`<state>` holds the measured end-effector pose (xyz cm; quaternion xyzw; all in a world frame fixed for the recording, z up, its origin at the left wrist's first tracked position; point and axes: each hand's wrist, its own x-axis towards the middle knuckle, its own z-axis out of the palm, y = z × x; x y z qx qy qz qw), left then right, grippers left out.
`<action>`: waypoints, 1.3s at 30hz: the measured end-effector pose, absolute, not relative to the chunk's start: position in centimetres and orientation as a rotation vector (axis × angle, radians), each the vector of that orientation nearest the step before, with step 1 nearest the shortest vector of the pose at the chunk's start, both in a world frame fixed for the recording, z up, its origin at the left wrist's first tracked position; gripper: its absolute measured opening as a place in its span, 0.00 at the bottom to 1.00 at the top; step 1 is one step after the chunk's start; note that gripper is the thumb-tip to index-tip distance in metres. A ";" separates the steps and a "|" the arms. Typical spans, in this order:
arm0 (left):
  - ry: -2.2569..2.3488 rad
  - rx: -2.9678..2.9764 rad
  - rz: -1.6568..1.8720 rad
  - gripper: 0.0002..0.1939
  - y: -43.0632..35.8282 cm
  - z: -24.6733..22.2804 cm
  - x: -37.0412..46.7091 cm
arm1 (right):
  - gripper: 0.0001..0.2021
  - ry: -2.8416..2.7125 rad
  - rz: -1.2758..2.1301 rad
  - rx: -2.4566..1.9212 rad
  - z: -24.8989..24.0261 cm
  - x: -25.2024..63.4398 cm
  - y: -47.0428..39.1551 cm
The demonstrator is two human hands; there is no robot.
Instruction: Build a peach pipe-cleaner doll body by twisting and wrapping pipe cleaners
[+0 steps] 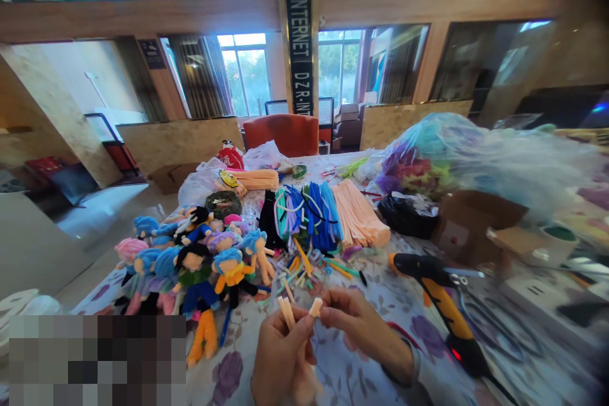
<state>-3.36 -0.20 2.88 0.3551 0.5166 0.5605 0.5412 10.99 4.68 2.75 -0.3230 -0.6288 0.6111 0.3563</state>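
My left hand [283,352] is closed around peach fuzzy pipe cleaners [287,313], whose ends stick up past the fingers. Between both hands a short, thick, folded peach piece [316,307] points upward. Its side is pinched by the fingertips of my right hand [359,323]; the left thumb presses on it from below. More peach fuzz hangs under my left palm, blurred. Just beyond the hands lie loose cut pipe cleaner scraps [304,273] in several colours. Left of them sits a heap of small fuzzy dolls [193,260] with blue, pink and black hair.
A yellow and black glue gun [442,304] with a lit red light lies at right, its cord trailing forward. Behind are blue pipe cleaner bundles [311,219] and peach ones [359,212]. Cardboard boxes [471,225] and large plastic bags [476,152] fill the right side.
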 end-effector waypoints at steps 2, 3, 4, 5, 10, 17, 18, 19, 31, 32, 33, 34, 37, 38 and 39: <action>1.266 0.878 1.371 0.15 -0.1 2.8 -3.4 | 0.12 -1.628 1.561 -0.834 2.6 10.9 4.6; 1.289 0.892 1.383 0.15 0.0 2.7 -3.5 | 0.12 -1.640 1.534 -0.833 2.5 10.8 4.5; 1.316 0.905 1.393 0.15 0.0 2.6 -3.5 | 0.11 -1.650 1.503 -0.834 2.5 10.8 4.5; 1.345 0.918 1.395 0.14 0.0 2.5 -3.5 | 0.11 -1.661 1.473 -0.834 2.5 10.8 4.4; 1.450 0.946 1.371 0.13 -0.2 2.1 -3.3 | 0.10 -1.708 1.344 -0.920 2.8 10.6 4.1; 1.494 1.234 1.367 0.10 -0.8 2.3 -3.0 | 0.09 -1.705 1.279 -1.006 2.8 10.6 4.2; 1.473 1.248 1.367 0.11 -0.9 2.4 -3.1 | 0.09 -1.685 1.314 -1.003 2.8 10.7 4.2; 1.446 1.229 1.362 0.12 -0.9 2.5 -3.1 | 0.09 -1.660 1.355 -1.003 2.9 10.7 4.3; 1.154 0.707 1.296 0.17 -0.2 2.6 -3.3 | 0.16 -1.528 1.463 -1.035 2.7 10.7 4.8; 1.155 0.719 1.296 0.16 -0.2 2.7 -3.3 | 0.16 -1.539 1.448 -1.036 2.7 10.6 4.8; 1.160 0.735 1.294 0.16 -0.2 2.7 -3.3 | 0.16 -1.545 1.447 -1.035 2.8 10.6 4.7; 1.170 0.752 1.292 0.15 -0.1 2.8 -3.3 | 0.16 -1.549 1.459 -1.033 2.8 10.5 4.6; 1.225 0.802 1.295 0.14 -0.1 3.0 -3.3 | 0.15 -1.556 1.513 -1.027 3.0 10.6 4.4; 1.244 0.810 1.301 0.13 0.0 3.1 -3.3 | 0.15 -1.556 1.530 -1.033 3.0 10.6 4.4; 1.258 0.813 1.305 0.12 0.0 3.1 -3.4 | 0.15 -1.553 1.548 -1.043 3.0 10.7 4.5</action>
